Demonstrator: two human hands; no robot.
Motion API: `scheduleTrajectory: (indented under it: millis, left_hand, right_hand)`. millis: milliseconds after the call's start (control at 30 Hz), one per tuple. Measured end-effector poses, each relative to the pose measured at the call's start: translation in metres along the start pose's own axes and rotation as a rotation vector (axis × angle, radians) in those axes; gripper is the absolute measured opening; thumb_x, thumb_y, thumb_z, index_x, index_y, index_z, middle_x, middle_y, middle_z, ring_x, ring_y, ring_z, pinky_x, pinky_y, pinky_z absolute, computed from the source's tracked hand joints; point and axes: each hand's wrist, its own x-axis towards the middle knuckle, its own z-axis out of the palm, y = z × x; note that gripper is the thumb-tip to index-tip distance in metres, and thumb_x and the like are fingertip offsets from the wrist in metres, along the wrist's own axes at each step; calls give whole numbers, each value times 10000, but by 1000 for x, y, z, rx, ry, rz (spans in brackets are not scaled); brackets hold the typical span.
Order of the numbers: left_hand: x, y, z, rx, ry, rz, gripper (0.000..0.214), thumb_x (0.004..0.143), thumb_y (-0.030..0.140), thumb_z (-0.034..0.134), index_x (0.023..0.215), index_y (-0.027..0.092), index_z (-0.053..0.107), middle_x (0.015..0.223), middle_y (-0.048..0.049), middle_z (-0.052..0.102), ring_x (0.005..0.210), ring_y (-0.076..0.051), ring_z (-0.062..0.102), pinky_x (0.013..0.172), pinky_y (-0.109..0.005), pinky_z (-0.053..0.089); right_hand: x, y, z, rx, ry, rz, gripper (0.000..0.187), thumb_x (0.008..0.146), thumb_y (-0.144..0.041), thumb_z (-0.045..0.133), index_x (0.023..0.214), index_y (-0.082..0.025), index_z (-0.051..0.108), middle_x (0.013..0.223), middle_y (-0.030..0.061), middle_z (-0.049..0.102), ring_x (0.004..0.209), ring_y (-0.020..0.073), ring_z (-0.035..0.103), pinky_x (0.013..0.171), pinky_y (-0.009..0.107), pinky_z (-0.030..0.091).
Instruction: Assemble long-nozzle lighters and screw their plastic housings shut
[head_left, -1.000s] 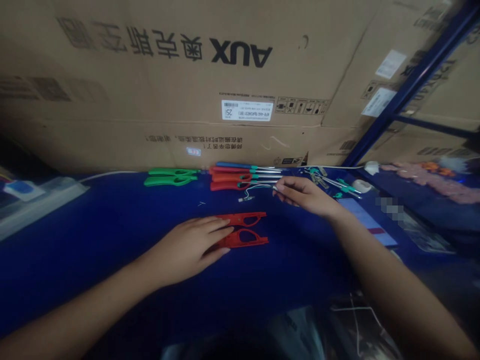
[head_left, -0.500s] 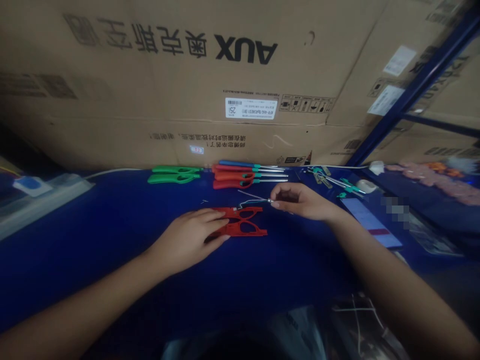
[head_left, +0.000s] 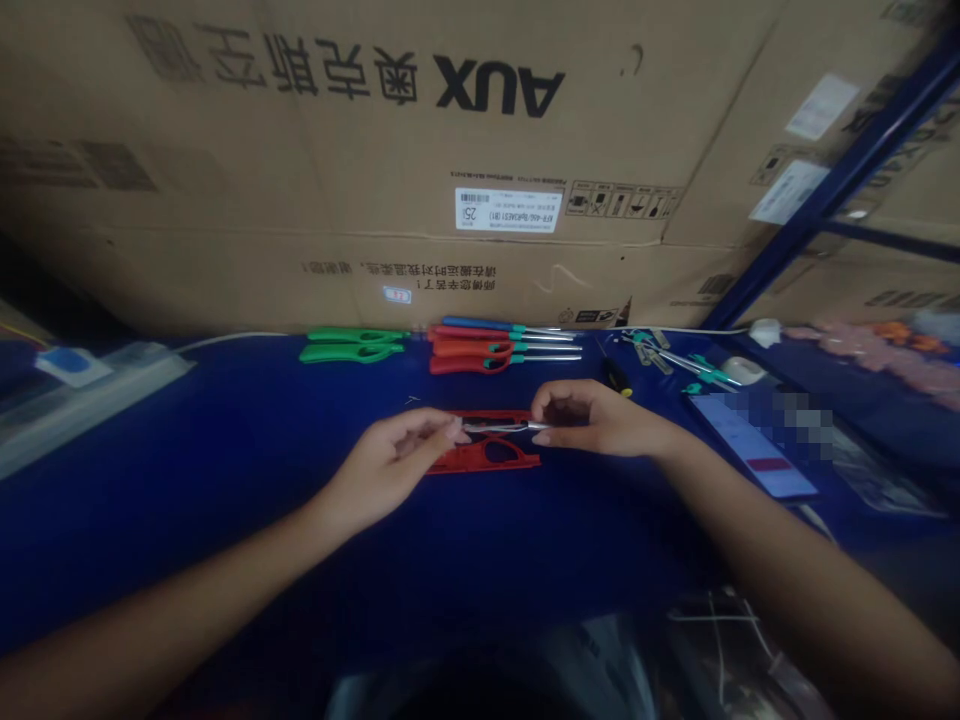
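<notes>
Thin white wires (head_left: 495, 429) stretch between my two hands. My left hand (head_left: 394, 460) pinches their left end between thumb and fingertips. My right hand (head_left: 604, 420) is closed around a slim metal tube (head_left: 537, 426) at the other end, most of it hidden by the fingers. Right beneath the wires lie two red plastic lighter handle halves (head_left: 517, 461), side by side, each with a trigger-guard loop. My left fingers partly cover their left ends.
Behind lie red and blue long-nose lighters (head_left: 472, 350) and green handles (head_left: 352, 345). To the right are a screwdriver (head_left: 616, 378), metal rods with green parts (head_left: 697, 370) and a phone (head_left: 754, 445). A large cardboard box (head_left: 337, 200) stands at the back.
My left hand has lifted off the red handle halves and now pinches the wires' left end. The wires, loosely bent before, are now drawn straighter above the halves; my right hand moved slightly nearer.
</notes>
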Motion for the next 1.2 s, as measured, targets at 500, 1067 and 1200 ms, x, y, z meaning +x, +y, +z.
scheduleTrajectory:
  millis: [500,1067,1200]
  left_hand:
    - [-3,-5,1,339,9,214,186,917,346,660,859,196,752,842,-30,753,708,-148,670,646,-245,531]
    - [-2,-13,2,468,-54,355,171,945,289,637,985,231,794,889,-28,734,740,-146,688,674,-260,560]
    - [-2,-13,2,482,-54,326,161,938,301,649,987,224,783,893,-22,728,696,-127,670,646,-239,547]
  right_hand:
    - [-5,-6,-3,-207,-177,47,221,937,-374,608,981,-170,683,914,31,704,822,142,628,754,275,488]
    - [-7,-5,-5,-465,-160,18,142,876,-304,711,845,-166,721,828,29,691,697,127,628,648,245,475]
    - [-6,-7,-2,-575,-156,-30,72,882,-231,710,839,-174,721,839,31,697,731,137,630,666,250,448]
